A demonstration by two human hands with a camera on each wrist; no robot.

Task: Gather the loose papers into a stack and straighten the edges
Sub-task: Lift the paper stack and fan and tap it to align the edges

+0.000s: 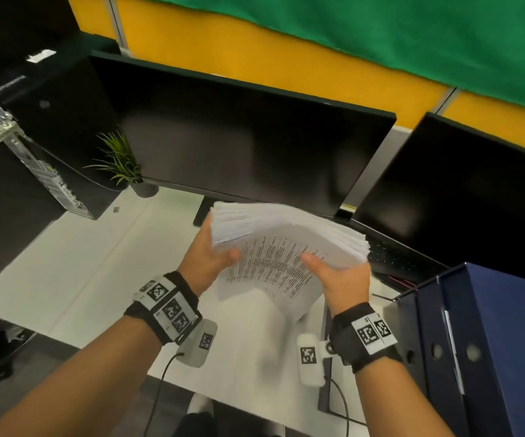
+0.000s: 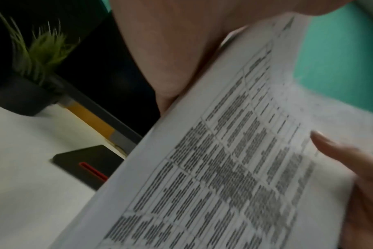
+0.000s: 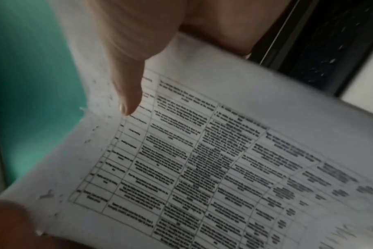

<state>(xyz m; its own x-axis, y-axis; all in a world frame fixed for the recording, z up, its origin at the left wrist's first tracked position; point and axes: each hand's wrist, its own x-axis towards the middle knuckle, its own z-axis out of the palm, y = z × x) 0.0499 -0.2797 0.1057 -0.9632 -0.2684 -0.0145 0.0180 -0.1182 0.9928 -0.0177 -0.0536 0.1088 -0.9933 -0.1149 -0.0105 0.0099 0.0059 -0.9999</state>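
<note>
A thick stack of printed papers (image 1: 286, 241) hangs tilted above the white desk (image 1: 81, 279), just in front of the monitor. Its far edges are fanned and uneven. My left hand (image 1: 214, 257) grips the stack's left side, thumb on the printed top sheet. My right hand (image 1: 337, 275) grips the right side the same way. In the left wrist view the top sheet (image 2: 224, 160) shows a table of text under my left palm (image 2: 170, 50). In the right wrist view my right thumb (image 3: 128, 87) presses on that sheet (image 3: 224, 160). The fingers under the stack are hidden.
A dark monitor (image 1: 239, 146) stands right behind the papers, a second one (image 1: 460, 190) to the right. A keyboard (image 1: 393, 253) lies below them. Blue binders (image 1: 482, 342) stand at the near right. A potted plant (image 1: 122, 165) and a PC tower (image 1: 18, 168) sit on the left.
</note>
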